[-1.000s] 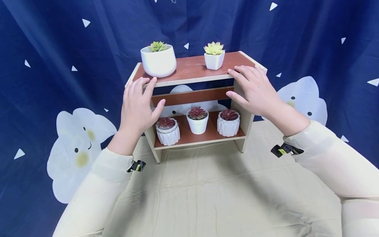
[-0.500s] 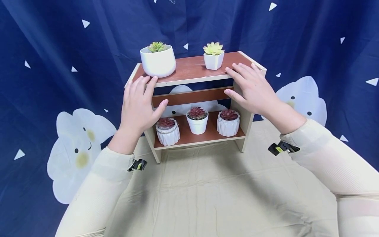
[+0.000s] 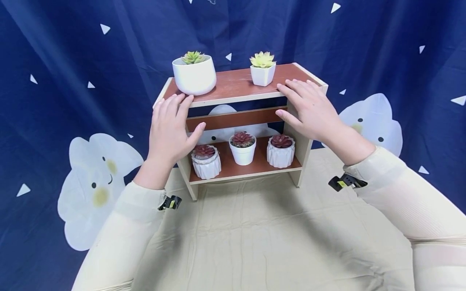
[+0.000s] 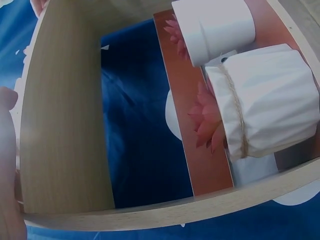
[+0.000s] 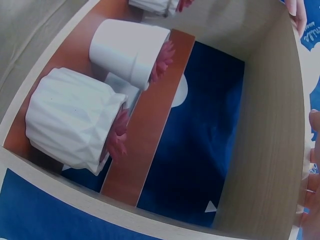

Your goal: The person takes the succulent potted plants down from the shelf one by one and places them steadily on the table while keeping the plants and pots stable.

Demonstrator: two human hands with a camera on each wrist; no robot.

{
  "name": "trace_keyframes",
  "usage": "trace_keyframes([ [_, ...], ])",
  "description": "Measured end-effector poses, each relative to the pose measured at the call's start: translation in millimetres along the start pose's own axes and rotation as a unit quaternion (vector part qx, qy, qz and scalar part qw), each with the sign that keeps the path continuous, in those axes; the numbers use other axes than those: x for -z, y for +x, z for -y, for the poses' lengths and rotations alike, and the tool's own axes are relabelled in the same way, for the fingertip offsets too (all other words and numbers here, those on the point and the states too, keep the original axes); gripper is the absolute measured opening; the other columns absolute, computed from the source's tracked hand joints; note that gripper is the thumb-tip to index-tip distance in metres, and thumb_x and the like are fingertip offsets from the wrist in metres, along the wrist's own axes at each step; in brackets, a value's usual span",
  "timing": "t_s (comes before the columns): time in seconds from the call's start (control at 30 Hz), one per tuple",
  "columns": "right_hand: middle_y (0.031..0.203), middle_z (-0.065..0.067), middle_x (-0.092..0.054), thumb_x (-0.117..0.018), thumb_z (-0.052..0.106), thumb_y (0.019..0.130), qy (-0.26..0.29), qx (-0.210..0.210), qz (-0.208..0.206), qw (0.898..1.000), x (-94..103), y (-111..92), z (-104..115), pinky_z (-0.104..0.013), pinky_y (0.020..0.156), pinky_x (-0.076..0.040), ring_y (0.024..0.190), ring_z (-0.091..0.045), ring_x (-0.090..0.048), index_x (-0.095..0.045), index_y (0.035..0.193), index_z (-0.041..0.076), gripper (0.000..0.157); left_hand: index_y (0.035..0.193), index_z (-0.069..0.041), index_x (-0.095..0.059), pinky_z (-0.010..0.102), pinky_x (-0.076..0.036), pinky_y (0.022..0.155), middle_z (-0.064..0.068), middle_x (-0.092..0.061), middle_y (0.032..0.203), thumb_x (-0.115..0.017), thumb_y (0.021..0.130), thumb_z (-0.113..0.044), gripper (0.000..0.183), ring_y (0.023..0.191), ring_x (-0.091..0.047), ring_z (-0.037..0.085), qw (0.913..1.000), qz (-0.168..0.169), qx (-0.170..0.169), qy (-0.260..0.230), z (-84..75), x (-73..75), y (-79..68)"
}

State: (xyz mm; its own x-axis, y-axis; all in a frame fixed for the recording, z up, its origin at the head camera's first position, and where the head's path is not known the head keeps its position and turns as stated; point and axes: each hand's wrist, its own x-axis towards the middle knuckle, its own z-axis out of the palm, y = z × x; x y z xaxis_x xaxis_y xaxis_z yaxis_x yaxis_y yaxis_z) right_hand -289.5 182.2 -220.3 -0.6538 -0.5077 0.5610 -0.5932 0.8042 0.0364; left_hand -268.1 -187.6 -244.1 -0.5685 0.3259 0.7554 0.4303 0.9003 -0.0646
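A small two-tier shelf (image 3: 233,98) with brown boards stands in the middle of the head view. My left hand (image 3: 169,129) rests its fingertips on the top's front left edge, fingers straight, thumb spread. At the front right edge my right hand (image 3: 311,109) lies the same way. Behind the left fingertips is a round white pot (image 3: 194,76) with a green succulent. A smaller faceted pot (image 3: 263,75) with a yellow-green succulent stands left of the right fingers. On the lower board are a left ribbed pot (image 3: 206,165), a plain pot (image 3: 242,153) and a right ribbed pot (image 3: 280,155), each with a reddish succulent.
A beige cloth (image 3: 240,234) covers the surface under the shelf. Behind hangs a dark blue curtain (image 3: 138,48) with white triangles and smiling clouds. In the left wrist view, twine (image 4: 236,110) circles the left ribbed pot. A brown crossbar (image 3: 236,118) spans the shelf's back.
My right hand has shifted slightly left along the top's front edge. The left hand, the shelf and the pots look unmoved.
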Motion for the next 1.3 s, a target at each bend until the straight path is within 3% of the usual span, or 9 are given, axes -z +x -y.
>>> trace_keyframes([
  [0.53,0.153,-0.020,-0.041,-0.058,0.041,0.100,0.002,0.004,-0.016,1.000,-0.4,0.4,-1.5,-0.047,0.122,-0.015,0.144,-0.038,-0.033,-0.042,0.152,0.008,0.064,0.147,-0.009,-0.048,0.048,-0.020,0.119,0.016,-0.048,0.148,-0.048,0.092,-0.059,0.075,0.138,-0.039,0.034,0.9998,-0.017,-0.002,-0.013,0.0,-2.7,0.9],
  [1.3,0.151,-0.017,-0.046,-0.053,0.042,0.102,0.019,-0.025,-0.022,0.999,5.3,10.4,6.8,-0.047,0.120,-0.020,0.143,-0.035,-0.036,-0.048,0.148,0.009,0.057,0.152,-0.011,-0.041,0.047,-0.015,0.120,0.015,-0.042,0.152,-0.041,0.095,-0.059,0.074,0.141,-0.034,0.033,0.9996,0.023,0.012,0.007,-1.5,-1.0,-1.0],
])
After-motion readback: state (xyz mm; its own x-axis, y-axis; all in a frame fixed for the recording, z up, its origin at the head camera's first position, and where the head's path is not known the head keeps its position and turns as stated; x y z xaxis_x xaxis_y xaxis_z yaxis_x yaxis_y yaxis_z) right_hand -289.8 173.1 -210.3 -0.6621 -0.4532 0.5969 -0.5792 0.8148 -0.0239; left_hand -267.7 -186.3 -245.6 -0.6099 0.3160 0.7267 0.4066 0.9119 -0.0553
